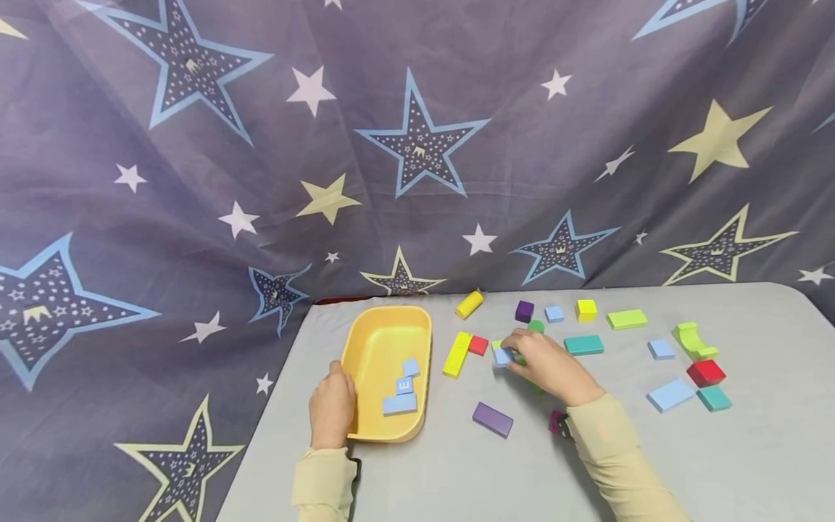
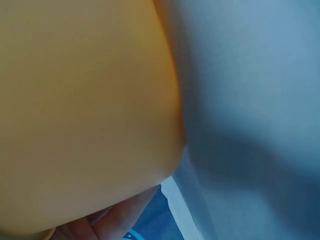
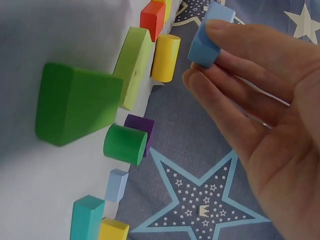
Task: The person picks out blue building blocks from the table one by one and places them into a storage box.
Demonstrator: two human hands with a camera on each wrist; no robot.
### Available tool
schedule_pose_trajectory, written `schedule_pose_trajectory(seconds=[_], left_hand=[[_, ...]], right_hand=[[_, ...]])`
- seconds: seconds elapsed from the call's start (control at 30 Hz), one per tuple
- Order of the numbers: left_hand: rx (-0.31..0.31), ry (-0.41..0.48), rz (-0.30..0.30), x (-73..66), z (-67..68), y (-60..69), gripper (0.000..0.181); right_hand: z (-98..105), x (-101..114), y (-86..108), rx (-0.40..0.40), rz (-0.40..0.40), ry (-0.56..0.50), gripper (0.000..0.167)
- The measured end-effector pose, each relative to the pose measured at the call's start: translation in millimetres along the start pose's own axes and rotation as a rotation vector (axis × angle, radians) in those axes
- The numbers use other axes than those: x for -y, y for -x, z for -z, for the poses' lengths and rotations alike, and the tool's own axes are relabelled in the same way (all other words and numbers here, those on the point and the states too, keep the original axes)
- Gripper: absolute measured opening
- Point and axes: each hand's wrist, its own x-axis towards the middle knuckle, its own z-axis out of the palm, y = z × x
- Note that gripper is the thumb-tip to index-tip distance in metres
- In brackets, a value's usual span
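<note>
My left hand grips the left rim of a yellow tray. In the left wrist view, its fingers show partly behind the tray's wall. Inside the tray lie three light blue blocks, one marked with a letter E. My right hand pinches a light blue block between thumb and fingers, raised above the table in the right wrist view. Near that hand are a green block, a light green block and a green cylinder, partly hidden in the head view.
Left of the right hand lie a long yellow block and a red block. A purple block lies nearer the front. Several other coloured blocks, among them a teal one, spread to the right. A star-patterned cloth hangs behind the table.
</note>
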Motion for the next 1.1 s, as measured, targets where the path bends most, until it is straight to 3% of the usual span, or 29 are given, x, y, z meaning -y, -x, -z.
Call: schedule_pose_trajectory(seconds=[0.6,0.93,1.1], left_hand=[[-0.013,-0.011,0.003,-3.7,2.1,0.2,0.016],[-0.006,-0.021,-0.014,-0.8,1.0,-0.2,0.019],[0.002,-0.016,-0.008,-0.6,-0.7,-0.9,0.018]], right_hand=[[-1,21,-16.9,0.006,0.021,-0.018,0.029],[-6,31,-25.9,-0.025,0.098,-0.027,0.024],[-8,35,-28.7,-0.024,0.081,-0.046,0.025]])
